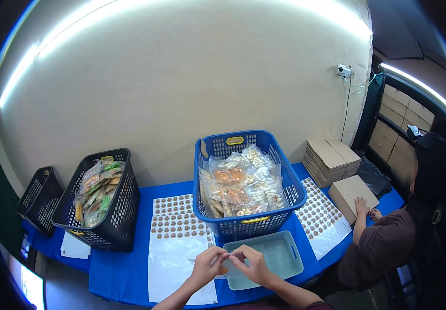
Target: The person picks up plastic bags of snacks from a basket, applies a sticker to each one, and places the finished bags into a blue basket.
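Note:
My left hand (208, 267) and my right hand (252, 265) meet above the front of the table, fingertips pinched together. Between them is the top edge of a clear plastic packet (224, 269) with something orange inside; the fingers hide much of it. Under and beside my right hand lies a shallow pale green tray (296, 268). Below my left hand is a white sheet (174, 274) with rows of round brown stickers on its upper part. Just beyond the hands stands a large blue basket (233, 227) filled with clear snack packets (243, 181).
A black basket (130, 206) of colourful packets and a smaller black basket (52, 199) stand left. Another sticker sheet (321, 217) lies right of the blue basket, near stacked flat cardboard (331, 160). At the right, a person (388, 237) touches a cardboard box (352, 194).

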A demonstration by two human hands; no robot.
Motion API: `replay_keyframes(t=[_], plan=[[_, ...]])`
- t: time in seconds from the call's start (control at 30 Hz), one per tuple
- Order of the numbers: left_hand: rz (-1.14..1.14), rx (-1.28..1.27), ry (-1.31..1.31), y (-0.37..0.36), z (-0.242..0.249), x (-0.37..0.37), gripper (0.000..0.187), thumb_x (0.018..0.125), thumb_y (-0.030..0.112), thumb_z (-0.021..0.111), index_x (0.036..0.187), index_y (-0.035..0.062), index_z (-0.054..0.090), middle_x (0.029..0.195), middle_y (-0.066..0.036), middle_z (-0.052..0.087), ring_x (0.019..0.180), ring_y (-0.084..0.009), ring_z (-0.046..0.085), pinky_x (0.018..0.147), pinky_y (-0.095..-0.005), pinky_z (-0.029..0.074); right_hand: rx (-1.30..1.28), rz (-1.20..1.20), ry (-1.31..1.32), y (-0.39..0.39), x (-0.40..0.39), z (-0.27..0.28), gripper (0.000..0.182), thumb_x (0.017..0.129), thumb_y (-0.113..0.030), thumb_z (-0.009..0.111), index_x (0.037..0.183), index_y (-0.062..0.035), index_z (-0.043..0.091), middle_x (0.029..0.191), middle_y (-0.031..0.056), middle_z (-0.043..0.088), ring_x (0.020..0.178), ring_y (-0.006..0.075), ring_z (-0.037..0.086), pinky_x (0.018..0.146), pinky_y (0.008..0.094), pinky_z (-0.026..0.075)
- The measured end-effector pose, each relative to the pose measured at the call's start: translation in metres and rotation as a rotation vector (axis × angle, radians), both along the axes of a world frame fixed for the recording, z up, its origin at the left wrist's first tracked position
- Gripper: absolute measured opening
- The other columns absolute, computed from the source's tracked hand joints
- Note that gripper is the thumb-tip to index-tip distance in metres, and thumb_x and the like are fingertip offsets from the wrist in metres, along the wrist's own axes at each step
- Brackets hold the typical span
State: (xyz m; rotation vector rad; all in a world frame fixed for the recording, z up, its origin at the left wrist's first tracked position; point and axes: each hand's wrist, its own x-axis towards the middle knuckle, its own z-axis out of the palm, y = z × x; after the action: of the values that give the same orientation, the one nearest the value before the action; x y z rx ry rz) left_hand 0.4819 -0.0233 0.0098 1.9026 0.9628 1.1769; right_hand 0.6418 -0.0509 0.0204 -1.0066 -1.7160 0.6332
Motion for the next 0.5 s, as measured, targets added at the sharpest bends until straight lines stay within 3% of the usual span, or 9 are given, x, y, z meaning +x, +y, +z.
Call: replay_keyframes(t=[0.1, 0.13, 0.27, 0.4, 0.5], plan=[[0.143, 0.181, 0.080, -0.003, -0.009, 0.003, 0.009, 0.080, 0.011, 0.058, 0.076, 0.0030, 0.057, 0.069, -0.009, 0.055, 0.060, -0.0218, 0.053, 0.060, -0.0315, 0.039, -0.070, -0.052, 0.066, 0.003, -0.008, -0.006, 0.008, 0.076, -0.005, 0.062, 0.076, 0.0005, 0.057, 0.065, 0.0057, 0.054, 0.055, 0.0103, 0.048, 0.052, 0.0245, 0.040], [0.183, 0.214, 0.058, -0.003, -0.012, 0.002, 0.009, 0.080, 0.011, 0.058, 0.074, 0.0046, 0.056, 0.067, -0.007, 0.054, 0.059, -0.0225, 0.052, 0.058, -0.0322, 0.036, -0.082, -0.044, 0.081, 0.004, -0.011, -0.010, 0.011, 0.076, -0.009, 0.063, 0.076, 0.0002, 0.056, 0.064, 0.0067, 0.052, 0.054, 0.0123, 0.048, 0.051, 0.0261, 0.040], [0.371, 0.159, -0.091, -0.004, -0.022, -0.011, 0.010, 0.079, 0.011, 0.059, 0.071, 0.0051, 0.054, 0.066, -0.007, 0.055, 0.060, -0.0233, 0.051, 0.058, -0.0315, 0.036, -0.170, 0.018, 0.070, -0.009, -0.019, -0.029, 0.018, 0.075, -0.013, 0.065, 0.072, -0.0001, 0.053, 0.060, 0.0078, 0.051, 0.051, 0.0143, 0.048, 0.049, 0.0276, 0.039], [0.453, 0.322, -0.028, -0.002, -0.026, -0.015, 0.012, 0.080, 0.009, 0.058, 0.070, 0.0060, 0.053, 0.065, -0.007, 0.055, 0.058, -0.0215, 0.050, 0.059, -0.0303, 0.035, -0.229, 0.059, 0.022, -0.019, -0.016, -0.041, 0.021, 0.075, -0.014, 0.066, 0.071, 0.0002, 0.052, 0.060, 0.0069, 0.052, 0.052, 0.0141, 0.049, 0.049, 0.0262, 0.040], [0.467, 0.312, -0.124, 0.002, -0.031, -0.014, 0.013, 0.081, 0.010, 0.057, 0.070, 0.0056, 0.052, 0.064, -0.007, 0.054, 0.059, -0.0220, 0.050, 0.059, -0.0307, 0.035, -0.231, 0.136, 0.061, -0.016, -0.004, -0.040, 0.018, 0.074, -0.013, 0.066, 0.072, -0.0001, 0.054, 0.061, 0.0044, 0.053, 0.052, 0.0134, 0.050, 0.051, 0.0248, 0.042]])
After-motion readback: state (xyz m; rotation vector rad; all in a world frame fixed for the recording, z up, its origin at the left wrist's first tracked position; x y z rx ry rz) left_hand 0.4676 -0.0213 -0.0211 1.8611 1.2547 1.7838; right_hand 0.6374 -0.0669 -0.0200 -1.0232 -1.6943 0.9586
